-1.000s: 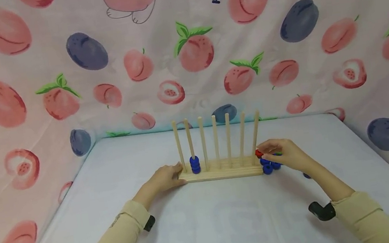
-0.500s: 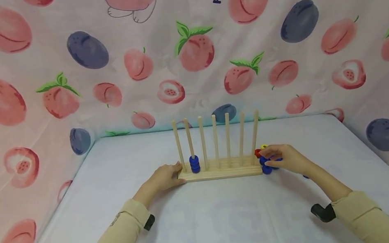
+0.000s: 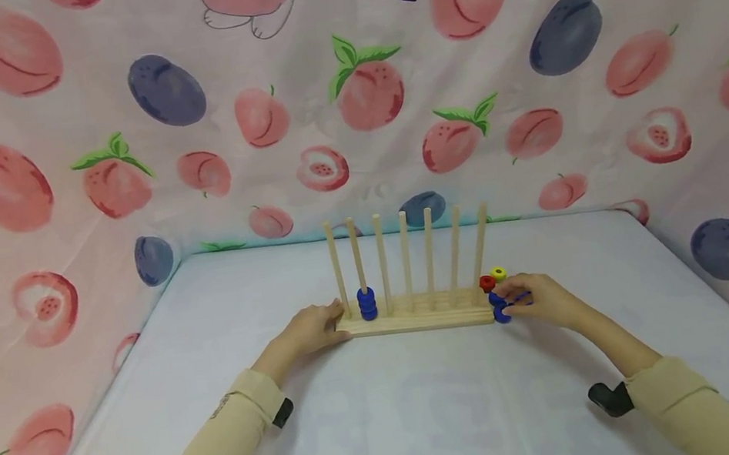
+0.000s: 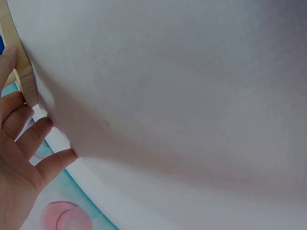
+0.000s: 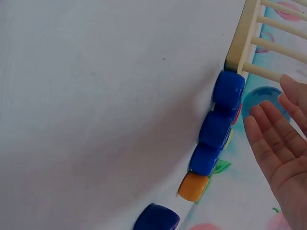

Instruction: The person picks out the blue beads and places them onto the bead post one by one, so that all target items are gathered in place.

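A wooden peg stand (image 3: 420,322), its row of several upright pegs standing, sits mid-table. Three blue beads (image 3: 367,305) are stacked on its second peg from the left. My left hand (image 3: 305,331) grips the stand's left end, thumb over the base. Off the right end, my right hand (image 3: 546,301) hovers over loose beads, fingers loosely extended and nothing between them in the right wrist view. A red bead (image 3: 487,283) and a yellow bead (image 3: 498,274) lie by its fingertips. Blue beads (image 5: 216,128) line up beside the base, partly hidden by the hand in the head view.
An orange bead (image 5: 193,187) and a separate dark blue bead (image 5: 157,218) lie farther from the stand. White cloth covers the table (image 3: 420,422). Behind it hangs a fruit-print backdrop (image 3: 314,71).
My right hand has drawn back slightly from the red bead toward the blue ones, uncovering the yellow bead. The left hand stays on the stand.
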Demonstrator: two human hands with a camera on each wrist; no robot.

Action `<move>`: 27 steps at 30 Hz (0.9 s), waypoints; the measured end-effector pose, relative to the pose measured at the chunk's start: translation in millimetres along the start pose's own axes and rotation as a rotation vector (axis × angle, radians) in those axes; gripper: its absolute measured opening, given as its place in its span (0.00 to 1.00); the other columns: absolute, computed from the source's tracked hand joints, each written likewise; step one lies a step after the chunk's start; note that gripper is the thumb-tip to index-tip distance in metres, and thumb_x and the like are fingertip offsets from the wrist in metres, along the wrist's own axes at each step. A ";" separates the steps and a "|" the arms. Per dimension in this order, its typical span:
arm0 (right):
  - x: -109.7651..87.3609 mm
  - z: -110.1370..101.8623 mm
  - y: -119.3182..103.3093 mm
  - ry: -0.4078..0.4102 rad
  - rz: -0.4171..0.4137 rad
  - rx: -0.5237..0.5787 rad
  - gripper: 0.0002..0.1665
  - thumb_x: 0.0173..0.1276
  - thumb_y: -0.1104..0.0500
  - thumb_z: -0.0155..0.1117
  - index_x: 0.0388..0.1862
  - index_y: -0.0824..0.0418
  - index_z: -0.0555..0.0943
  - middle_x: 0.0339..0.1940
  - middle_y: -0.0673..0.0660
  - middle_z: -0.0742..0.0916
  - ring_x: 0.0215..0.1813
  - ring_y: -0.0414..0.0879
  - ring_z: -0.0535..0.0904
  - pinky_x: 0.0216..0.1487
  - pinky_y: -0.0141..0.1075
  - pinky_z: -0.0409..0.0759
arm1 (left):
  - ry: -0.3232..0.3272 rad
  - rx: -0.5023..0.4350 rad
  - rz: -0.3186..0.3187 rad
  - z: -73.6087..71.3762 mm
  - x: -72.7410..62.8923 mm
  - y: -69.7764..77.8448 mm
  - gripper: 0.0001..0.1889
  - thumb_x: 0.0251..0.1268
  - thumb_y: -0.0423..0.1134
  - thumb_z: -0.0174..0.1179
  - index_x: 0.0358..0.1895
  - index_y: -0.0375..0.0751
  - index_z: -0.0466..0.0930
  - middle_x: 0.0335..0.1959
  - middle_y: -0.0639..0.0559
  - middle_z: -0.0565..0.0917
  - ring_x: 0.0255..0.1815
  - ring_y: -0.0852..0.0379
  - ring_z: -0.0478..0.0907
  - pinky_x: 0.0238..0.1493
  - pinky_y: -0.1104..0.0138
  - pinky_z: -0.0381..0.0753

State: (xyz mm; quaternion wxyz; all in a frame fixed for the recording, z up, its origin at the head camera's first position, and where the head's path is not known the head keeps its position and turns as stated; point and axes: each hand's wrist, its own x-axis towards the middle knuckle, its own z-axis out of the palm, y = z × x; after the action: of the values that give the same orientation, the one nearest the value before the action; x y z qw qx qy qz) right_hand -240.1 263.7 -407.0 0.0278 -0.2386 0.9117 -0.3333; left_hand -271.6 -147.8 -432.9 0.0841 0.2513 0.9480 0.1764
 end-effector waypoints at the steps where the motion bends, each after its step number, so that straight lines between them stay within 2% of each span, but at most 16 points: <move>1: -0.7 -0.2 0.6 0.004 -0.001 0.002 0.18 0.58 0.69 0.66 0.47 0.75 0.78 0.43 0.68 0.84 0.43 0.58 0.81 0.43 0.42 0.83 | 0.003 0.010 0.002 0.1 1.1 1.2 0.35 0.61 0.51 0.61 0.65 0.32 0.66 0.67 0.37 0.67 0.61 0.36 0.72 0.62 0.49 0.71; 8: -2.3 -1.6 5.1 0.008 -0.012 -0.013 0.17 0.57 0.70 0.66 0.46 0.76 0.78 0.41 0.68 0.84 0.41 0.57 0.81 0.40 0.38 0.84 | -0.022 0.021 -0.040 -0.5 1.4 7.2 0.35 0.61 0.51 0.62 0.67 0.34 0.65 0.67 0.39 0.68 0.61 0.38 0.73 0.63 0.51 0.71; 18: 1.8 2.3 8.8 -0.011 -0.055 -0.028 0.13 0.56 0.72 0.66 0.41 0.75 0.79 0.37 0.66 0.85 0.39 0.57 0.82 0.41 0.40 0.84 | 0.005 0.044 -0.024 -0.6 -2.6 4.1 0.34 0.61 0.50 0.62 0.65 0.33 0.67 0.66 0.38 0.68 0.62 0.37 0.71 0.63 0.49 0.70; 27: 0.4 4.6 2.7 -0.043 -0.022 -0.048 0.13 0.56 0.71 0.67 0.41 0.74 0.79 0.36 0.66 0.85 0.39 0.55 0.82 0.41 0.43 0.84 | 0.004 0.040 -0.023 0.3 -2.1 5.6 0.34 0.61 0.51 0.61 0.66 0.34 0.66 0.67 0.38 0.68 0.62 0.37 0.71 0.64 0.50 0.70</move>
State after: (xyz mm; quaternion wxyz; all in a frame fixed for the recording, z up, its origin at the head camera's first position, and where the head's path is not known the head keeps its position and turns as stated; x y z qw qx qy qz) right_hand -240.6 262.6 -412.2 0.0382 -0.2563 0.9160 -0.3062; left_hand -267.2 -144.2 -430.9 0.0793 0.2419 0.9542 0.1569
